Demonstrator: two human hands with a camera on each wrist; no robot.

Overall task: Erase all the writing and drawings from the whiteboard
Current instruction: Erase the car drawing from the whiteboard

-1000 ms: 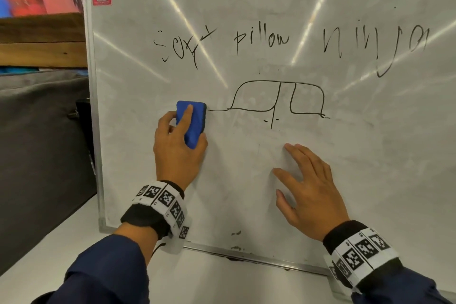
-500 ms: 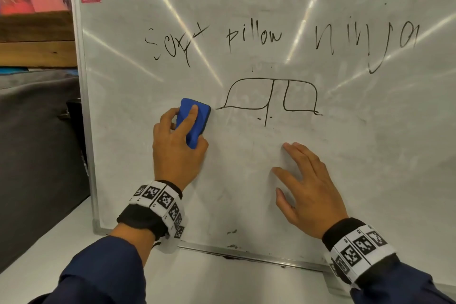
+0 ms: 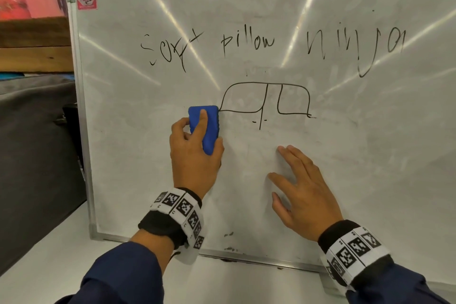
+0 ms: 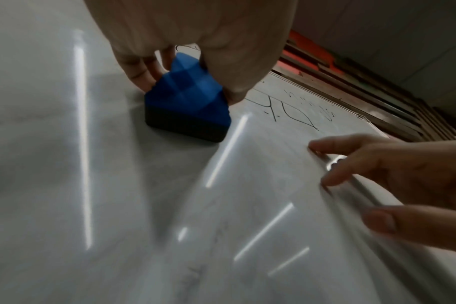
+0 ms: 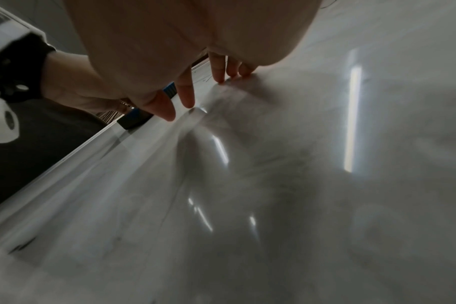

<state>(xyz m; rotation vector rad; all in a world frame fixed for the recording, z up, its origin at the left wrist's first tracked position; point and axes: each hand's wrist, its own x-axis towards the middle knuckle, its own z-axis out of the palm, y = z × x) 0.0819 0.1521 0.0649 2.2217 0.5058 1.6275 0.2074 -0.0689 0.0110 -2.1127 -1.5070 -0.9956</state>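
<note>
Nearest are the dark blue sleeves, each wrist wrapped in a black-and-white marker band; the whiteboard stands propped on a pale table, its metal frame touching the tabletop; the right hand lies spread on the lower middle of the board, fingers straight and apart, fingertips pressing the surface, holding nothing; the left hand, just left of it, grips the blue eraser, forefinger laid along its back, thumb and other fingers clamped on its sides; in the left wrist view the eraser's dark pad sits flat on the board; its upper right corner touches the left end of the drawing, a rounded outline split by uprights; above that runs the writing, reading "soft pillow ninja"; a red sticker marks the top left corner; a dark grey fabric mass lies left of the board, with wood and pink beyond.
</note>
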